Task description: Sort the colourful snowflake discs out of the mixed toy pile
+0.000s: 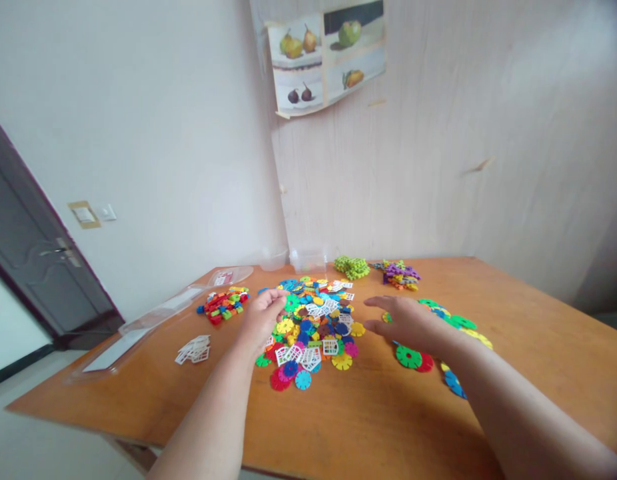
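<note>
A heap of colourful plastic snowflake discs and white lattice pieces [316,320] lies in the middle of the wooden table [368,413]. My left hand [262,315] rests on the heap's left edge with its fingers curled over some pieces; what they hold is hidden. To the right of the heap my right hand [406,320] hovers palm down with its fingers stretched out toward the pile. Under and beside that hand lie larger green, red, blue and yellow discs [441,340].
Small coloured bricks [223,305] and a little pile of white lattice pieces [193,349] lie at the left. A clear plastic lid [138,333] lies along the left edge. Clear tubs [308,260], a green cluster [352,267] and a purple-orange cluster [399,274] stand by the wall.
</note>
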The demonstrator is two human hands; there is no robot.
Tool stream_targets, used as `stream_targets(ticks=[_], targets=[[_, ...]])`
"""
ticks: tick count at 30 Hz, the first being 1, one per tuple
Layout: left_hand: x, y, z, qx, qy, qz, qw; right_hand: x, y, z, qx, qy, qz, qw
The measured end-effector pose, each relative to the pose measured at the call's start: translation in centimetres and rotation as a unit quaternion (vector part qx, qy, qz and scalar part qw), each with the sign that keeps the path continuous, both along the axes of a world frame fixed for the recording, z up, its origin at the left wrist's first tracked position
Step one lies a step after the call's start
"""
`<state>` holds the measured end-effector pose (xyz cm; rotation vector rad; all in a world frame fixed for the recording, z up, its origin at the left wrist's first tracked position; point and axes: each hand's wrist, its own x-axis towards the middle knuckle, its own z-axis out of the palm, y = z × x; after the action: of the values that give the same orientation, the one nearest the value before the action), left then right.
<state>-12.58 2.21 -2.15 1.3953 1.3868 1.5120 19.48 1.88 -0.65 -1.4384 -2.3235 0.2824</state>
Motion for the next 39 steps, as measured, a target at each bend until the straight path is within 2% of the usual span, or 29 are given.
stream_targets(ticks=[5, 10, 13, 22, 26, 30, 35, 39], targets=[[3.1, -1.6, 0.3, -0.044, -0.010, -0.126, 0.991, -3.4, -2.3, -0.4, 0.058, 0.040, 0.070, 0.995], [4.7, -2.4, -0.2, -0.086, -0.011, -0.232, 0.969, -6.0, -4.4, -0.8, 0.077, 0.027, 0.108, 0.991], [4.8, -2.5, -0.4, -0.097, -0.025, -0.264, 0.959, -6.3, -4.8, -0.5, 0.078, 0.018, 0.109, 0.991], [4.8, -2.7, -0.5, -0.112, -0.031, -0.307, 0.945, -5.9, -4.4, -0.3, 0.090, 0.020, 0.077, 0.993], [4.0, -2.3, -0.1, -0.086, -0.026, -0.255, 0.963, -3.7, -2.7, 0.5, 0.100, 0.027, 0.013, 0.995], [2.7, -1.3, 0.0, -0.051, -0.037, -0.163, 0.985, 0.6, 0.2, 0.8, 0.094, 0.006, -0.080, 0.992], [0.6, 0.2, -0.3, -0.013, -0.071, -0.037, 0.997, 5.6, 3.2, -0.4, 0.025, -0.046, -0.173, 0.984], [-1.8, 1.2, -0.9, 0.001, -0.086, 0.058, 0.995, 7.3, 4.0, -1.4, 0.000, -0.058, -0.191, 0.980]])
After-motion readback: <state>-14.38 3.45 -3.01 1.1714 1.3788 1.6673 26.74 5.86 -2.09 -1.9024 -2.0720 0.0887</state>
